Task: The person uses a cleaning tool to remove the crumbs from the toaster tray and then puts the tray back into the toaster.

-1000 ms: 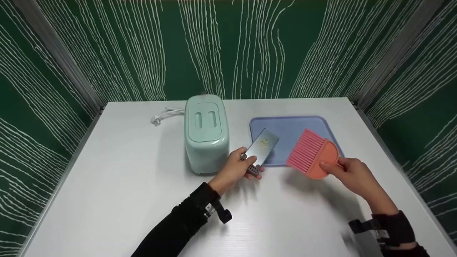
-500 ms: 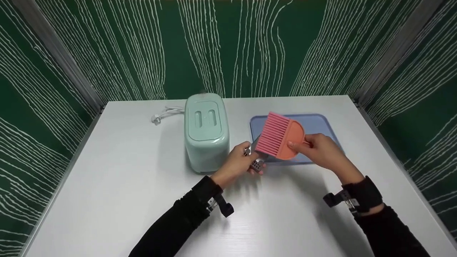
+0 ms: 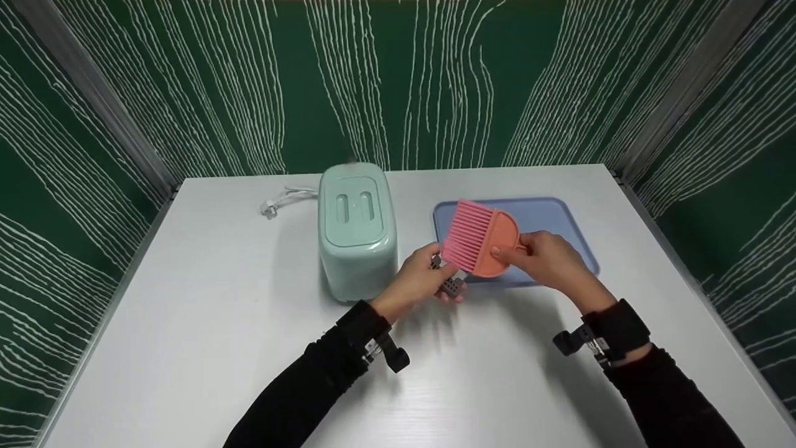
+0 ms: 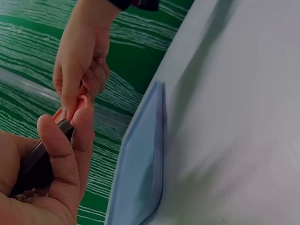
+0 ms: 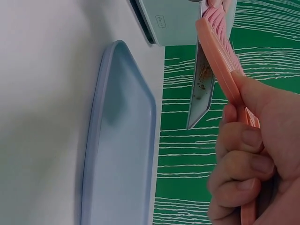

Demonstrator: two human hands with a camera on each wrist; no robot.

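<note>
My left hand (image 3: pixel 420 277) grips a crumb tray (image 5: pixel 202 82) by its dark perforated end, thumb on top and fingers below. Its flat metal pan carries brown crumbs in the right wrist view; in the head view a brush covers most of it. That brush (image 3: pixel 497 242) has an orange half-round head and pink bristles. My right hand (image 3: pixel 553 261) pinches it near the handle, thumb on the orange head. The bristles (image 3: pixel 469 233) lie over the pan, close to my left thumb. Both things are held up above the near left part of a blue tray (image 3: pixel 550 218).
A mint-green toaster (image 3: pixel 357 214) with two recesses in its lid stands left of my left hand. Its white plug and cord (image 3: pixel 273 205) lie behind it to the left. The white table (image 3: pixel 205 323) meets green, white-lined walls (image 3: pixel 435 81) at the back and sides.
My right hand has brought the brush leftward over the crumb tray, then drawn it slightly down toward the left thumb. The left hand has kept its grip, shifting only a little.
</note>
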